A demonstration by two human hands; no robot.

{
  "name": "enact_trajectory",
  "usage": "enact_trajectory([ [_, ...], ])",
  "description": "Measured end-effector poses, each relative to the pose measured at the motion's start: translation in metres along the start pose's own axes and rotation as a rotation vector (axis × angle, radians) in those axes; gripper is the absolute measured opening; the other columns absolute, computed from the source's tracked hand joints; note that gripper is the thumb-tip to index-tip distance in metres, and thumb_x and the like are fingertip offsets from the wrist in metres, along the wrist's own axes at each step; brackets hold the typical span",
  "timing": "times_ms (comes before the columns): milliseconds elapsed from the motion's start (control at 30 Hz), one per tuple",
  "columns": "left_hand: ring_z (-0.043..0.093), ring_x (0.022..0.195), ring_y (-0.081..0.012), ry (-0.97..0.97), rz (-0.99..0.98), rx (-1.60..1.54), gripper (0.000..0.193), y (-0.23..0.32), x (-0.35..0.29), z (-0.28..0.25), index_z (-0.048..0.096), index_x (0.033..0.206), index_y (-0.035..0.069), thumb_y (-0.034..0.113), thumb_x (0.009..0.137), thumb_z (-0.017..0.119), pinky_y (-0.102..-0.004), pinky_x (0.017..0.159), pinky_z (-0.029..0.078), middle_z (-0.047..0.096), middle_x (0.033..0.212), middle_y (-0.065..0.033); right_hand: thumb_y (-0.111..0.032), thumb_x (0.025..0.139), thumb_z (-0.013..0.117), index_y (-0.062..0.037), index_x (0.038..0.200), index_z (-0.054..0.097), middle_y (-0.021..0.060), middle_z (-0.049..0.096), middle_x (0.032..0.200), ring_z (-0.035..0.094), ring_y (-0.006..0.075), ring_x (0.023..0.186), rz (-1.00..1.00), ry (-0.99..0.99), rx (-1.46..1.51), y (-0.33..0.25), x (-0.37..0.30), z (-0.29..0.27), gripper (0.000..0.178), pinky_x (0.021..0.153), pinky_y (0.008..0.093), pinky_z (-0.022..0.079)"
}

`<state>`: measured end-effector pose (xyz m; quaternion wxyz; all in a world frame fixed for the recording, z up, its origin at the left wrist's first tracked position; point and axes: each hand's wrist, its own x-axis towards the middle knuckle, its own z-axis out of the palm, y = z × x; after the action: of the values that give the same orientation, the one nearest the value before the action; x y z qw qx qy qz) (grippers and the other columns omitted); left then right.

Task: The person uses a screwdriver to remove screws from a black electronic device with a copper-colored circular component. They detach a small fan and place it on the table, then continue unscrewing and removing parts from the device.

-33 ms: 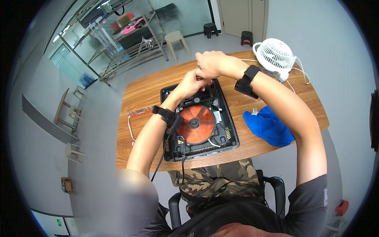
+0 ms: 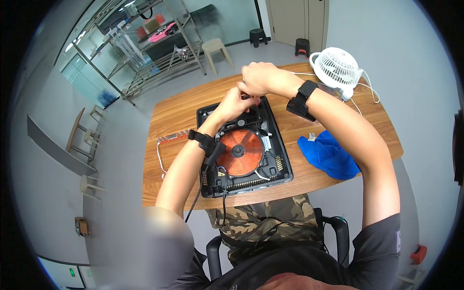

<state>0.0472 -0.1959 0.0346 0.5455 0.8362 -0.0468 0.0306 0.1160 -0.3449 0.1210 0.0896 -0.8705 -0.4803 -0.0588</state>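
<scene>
An opened induction cooker (image 2: pixel 285 166) lies on the wooden table in front of me, its round copper coil (image 2: pixel 239 157) and black inner casing exposed. Over its far edge, my left hand (image 2: pixel 235 104) has its fingers pinched together. A small red bit shows by those fingertips, too little to name. Directly above and touching it, my right hand (image 2: pixel 259 79) is closed in a fist with the wrist bent. Whatever either hand grips is hidden by the fingers. Both wrists wear black straps (image 2: pixel 300 101).
A blue cloth (image 2: pixel 331 154) lies to the right. Behind it stands a white fan (image 2: pixel 337 67) with a cord. Left of the cooker is a narrow circuit board (image 2: pixel 174 137) with a white lead. Black cables (image 2: pixel 224 205) hang over the near table edge (image 2: pixel 261 199).
Both hands have shifted very slightly at the cooker's far edge, with the right fist turned a little. Everything else stays in place.
</scene>
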Motion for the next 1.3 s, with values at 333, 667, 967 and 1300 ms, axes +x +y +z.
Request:
enact_trajectory([
  [333, 0.057, 0.072, -0.0090, 0.073, 0.167, 0.246, 0.031, 0.010, 0.001, 0.009, 0.068, 0.109, 0.000, 0.018, 0.086, 0.080, -0.0259, 0.063, 0.048, 0.070, 0.094, -0.0027, -0.037, 0.093, 0.059, 0.0000, 0.113, 0.066, 0.0219, 0.074, 0.096, 0.071, 0.0389, 0.093, 0.003, -0.121, -0.056, -0.003, -0.001, -0.010, 0.042, 0.082, 0.0482, 0.056],
  [667, 0.060, 0.073, -0.0080, 0.021, 0.012, 0.237, 0.024, 0.019, -0.008, 0.009, 0.069, 0.111, -0.001, 0.011, 0.091, 0.074, -0.0266, 0.065, 0.052, 0.072, 0.097, -0.0037, -0.040, 0.091, 0.062, -0.0005, 0.108, 0.065, 0.0212, 0.073, 0.095, 0.071, 0.0394, 0.091, 0.069, -0.085, -0.097, 0.005, -0.008, -0.015, 0.043, 0.078, 0.0486, 0.056],
  [967, 0.061, 0.068, -0.0081, 0.042, -0.136, 0.278, 0.029, 0.033, -0.010, 0.013, 0.070, 0.101, -0.001, 0.018, 0.083, 0.082, -0.0253, 0.057, 0.050, 0.070, 0.084, -0.0034, -0.042, 0.089, 0.064, -0.0021, 0.117, 0.061, 0.0195, 0.073, 0.098, 0.071, 0.0380, 0.094, -0.189, -0.085, 0.045, 0.017, -0.014, -0.014, 0.048, 0.079, 0.0467, 0.056],
  [1300, 0.064, 0.073, -0.0122, 0.249, 0.109, 0.530, 0.039, 0.017, -0.006, 0.022, 0.069, 0.100, 0.000, 0.027, 0.077, 0.087, -0.0305, 0.067, 0.051, 0.070, 0.084, -0.0043, -0.050, 0.089, 0.062, -0.0004, 0.119, 0.061, 0.0243, 0.072, 0.103, 0.070, 0.0398, 0.098, 0.003, -0.156, -0.013, 0.005, -0.003, -0.013, 0.058, 0.085, 0.0471, 0.056],
])
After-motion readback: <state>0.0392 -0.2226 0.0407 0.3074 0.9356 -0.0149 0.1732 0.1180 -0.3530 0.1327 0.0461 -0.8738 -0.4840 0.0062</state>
